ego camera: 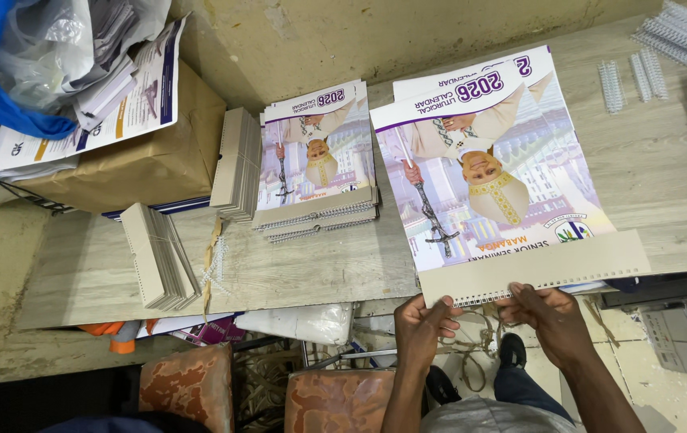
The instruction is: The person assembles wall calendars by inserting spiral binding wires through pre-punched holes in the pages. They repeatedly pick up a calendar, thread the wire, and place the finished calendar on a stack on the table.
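Pale wooden worktop (319, 273) against bare concrete wall. Wall calendar (504, 172) flat at near edge, wire-bound strip overhanging. Left hand (425, 321) pinching wire binding (484, 298); right hand (548, 311) gripping same edge. Finished calendar stack (315, 160) just left. Card strip bundles (159, 256) further left. Loose binding wires (648, 56) far right.

bound calendar stack (317, 160) | grey card strips (160, 255) | brown parcel (143, 156) | binding combs (664, 40)
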